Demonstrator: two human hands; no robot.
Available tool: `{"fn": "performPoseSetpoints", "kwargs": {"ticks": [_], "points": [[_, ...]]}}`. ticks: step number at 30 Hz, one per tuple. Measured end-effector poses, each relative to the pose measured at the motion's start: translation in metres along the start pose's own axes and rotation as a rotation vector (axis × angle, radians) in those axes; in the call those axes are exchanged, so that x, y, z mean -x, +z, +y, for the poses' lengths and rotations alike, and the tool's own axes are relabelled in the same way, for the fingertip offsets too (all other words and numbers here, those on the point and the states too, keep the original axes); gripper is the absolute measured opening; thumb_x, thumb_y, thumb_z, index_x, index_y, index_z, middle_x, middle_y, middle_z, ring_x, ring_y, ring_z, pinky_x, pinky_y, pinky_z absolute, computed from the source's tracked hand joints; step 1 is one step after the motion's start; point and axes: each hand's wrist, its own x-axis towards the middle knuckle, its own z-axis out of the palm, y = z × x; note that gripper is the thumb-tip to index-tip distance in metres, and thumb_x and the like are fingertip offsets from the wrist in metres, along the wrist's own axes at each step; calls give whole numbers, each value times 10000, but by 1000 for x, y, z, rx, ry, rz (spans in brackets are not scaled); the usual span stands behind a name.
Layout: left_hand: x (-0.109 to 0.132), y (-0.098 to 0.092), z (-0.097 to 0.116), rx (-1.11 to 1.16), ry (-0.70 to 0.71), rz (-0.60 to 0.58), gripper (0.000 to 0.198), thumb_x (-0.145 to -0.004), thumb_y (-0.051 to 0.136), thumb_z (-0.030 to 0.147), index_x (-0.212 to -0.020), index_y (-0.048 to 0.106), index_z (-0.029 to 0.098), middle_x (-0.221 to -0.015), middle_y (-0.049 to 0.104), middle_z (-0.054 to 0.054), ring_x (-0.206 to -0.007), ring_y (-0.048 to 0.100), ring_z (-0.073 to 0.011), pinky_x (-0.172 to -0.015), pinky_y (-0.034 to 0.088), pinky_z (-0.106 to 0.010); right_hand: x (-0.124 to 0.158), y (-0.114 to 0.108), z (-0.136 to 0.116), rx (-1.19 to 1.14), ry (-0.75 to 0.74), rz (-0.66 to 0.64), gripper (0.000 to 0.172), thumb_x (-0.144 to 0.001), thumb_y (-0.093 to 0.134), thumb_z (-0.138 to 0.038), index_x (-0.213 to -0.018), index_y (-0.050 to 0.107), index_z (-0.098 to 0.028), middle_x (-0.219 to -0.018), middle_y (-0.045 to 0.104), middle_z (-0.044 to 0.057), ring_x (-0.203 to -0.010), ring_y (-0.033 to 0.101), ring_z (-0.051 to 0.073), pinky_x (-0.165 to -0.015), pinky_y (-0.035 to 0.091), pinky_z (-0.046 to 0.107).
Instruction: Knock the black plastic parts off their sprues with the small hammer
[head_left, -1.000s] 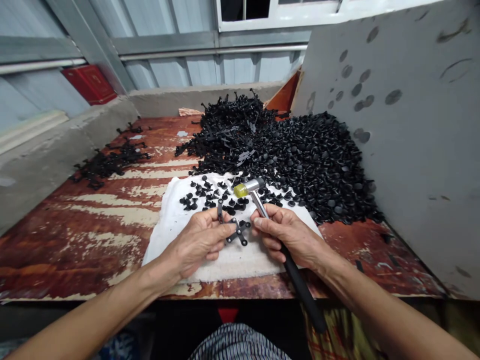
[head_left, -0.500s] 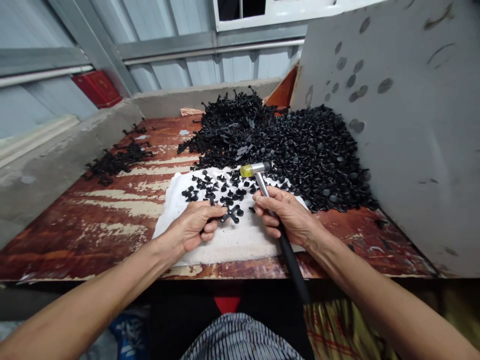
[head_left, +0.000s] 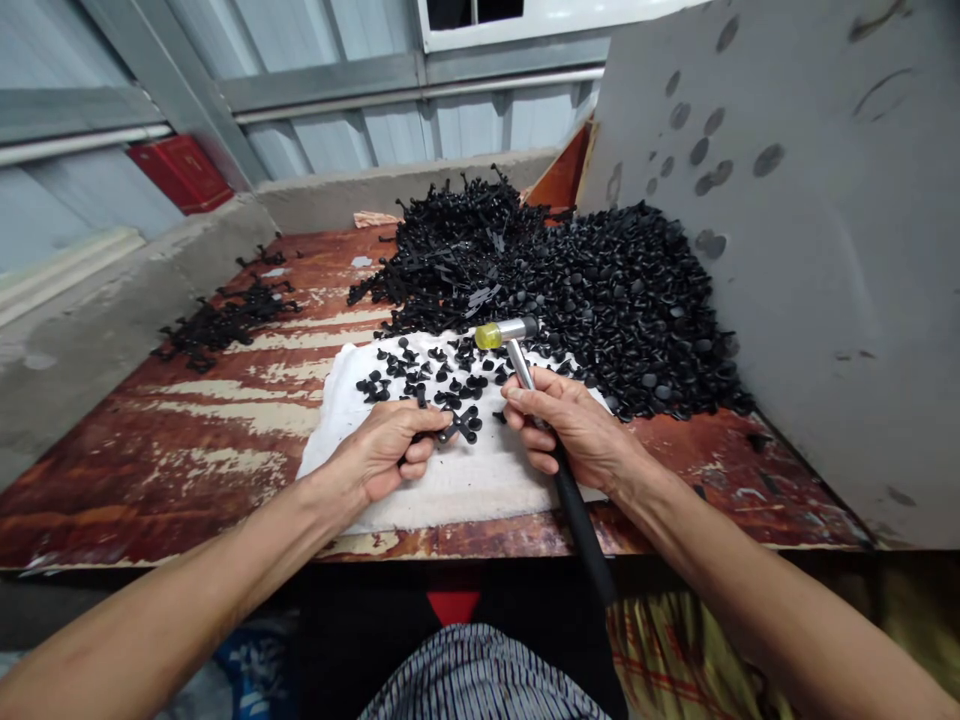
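My left hand [head_left: 379,450] pinches a black plastic cross-shaped moulded piece [head_left: 461,427] at its fingertips, just above a white cloth [head_left: 465,495]. My right hand [head_left: 570,420] grips a small hammer [head_left: 525,385] by its metal shaft, with the black handle running down toward me and the yellow-tipped head up beyond my fingers. Several small black plastic pieces [head_left: 420,375] lie scattered on the cloth. Behind it rises a large heap of black plastic fasteners [head_left: 630,300].
A tangled heap of black plastic runners [head_left: 457,250] lies behind the cloth, and a smaller tangle [head_left: 225,320] lies on the left of the worn red-painted board [head_left: 150,480]. A grey panel [head_left: 750,200] stands on the right, a concrete ledge [head_left: 97,320] on the left.
The whole scene sits a little higher in the view, and the hands have drawn closer to the hammer-side of the cloth. The hammer stays in my right hand, the cross piece in my left.
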Motion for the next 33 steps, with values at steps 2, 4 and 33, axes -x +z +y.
{"fn": "performPoseSetpoints", "kwargs": {"ticks": [2,4,33], "points": [[0,0,0,3,2,-1,229,-801,579,3,-608,516,109,-542,616,-30,-277,312,1,-257,198,-109,0,0,0,0,2,1,265,-691,766,-312,-765,536,-204,-563,556,-91,-349,314,15,-261,317,115],[0,0,0,4,4,-3,230,-797,578,2,-602,519,107,-542,621,-35,-276,311,1,-257,200,-108,1,0,-1,-1,3,2,262,-696,763,-312,-769,535,-205,-564,554,-92,-350,314,15,-264,315,113],[-4,-1,0,-72,39,10,277,-724,646,53,-528,482,159,-360,430,63,-252,259,-12,-271,180,-139,4,4,1,67,-8,18,360,-659,786,-448,-755,552,-192,-582,553,-72,-366,320,21,-270,295,138]]}}
